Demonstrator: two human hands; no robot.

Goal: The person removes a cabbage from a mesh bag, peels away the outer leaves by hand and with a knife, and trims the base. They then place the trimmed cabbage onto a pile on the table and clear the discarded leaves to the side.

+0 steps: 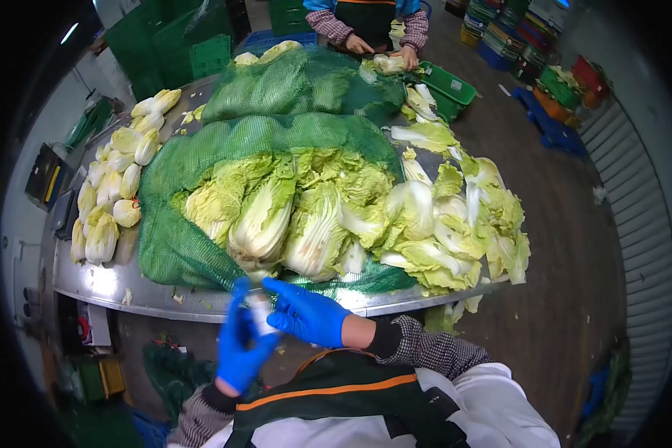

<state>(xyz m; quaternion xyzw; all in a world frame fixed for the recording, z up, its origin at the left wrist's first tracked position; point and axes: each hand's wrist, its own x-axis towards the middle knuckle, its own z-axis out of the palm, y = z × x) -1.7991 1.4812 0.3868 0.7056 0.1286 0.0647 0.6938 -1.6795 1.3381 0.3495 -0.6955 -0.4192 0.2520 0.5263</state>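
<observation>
My left hand [240,340], in a blue glove, is closed around a small white object [261,312] just off the table's near edge. Motion blur hides exactly what the object is. From the other side, my right hand [308,313], also blue-gloved, has its thumb and fingers on the same object, the index finger reaching over its top. Directly beyond both hands, a green mesh sack [276,131] lies with its mouth towards me. Several leafy napa cabbages [263,220] show in the opening, their pale stem ends facing me.
Loose cabbage leaves [433,254] pile up at the right, some hanging over the edge. Trimmed cabbages [112,175] are stacked along the left of the metal table [157,297]. Across it, a co-worker's hands [384,54] handle a cabbage beside a second sack [299,82] and a green crate [449,89].
</observation>
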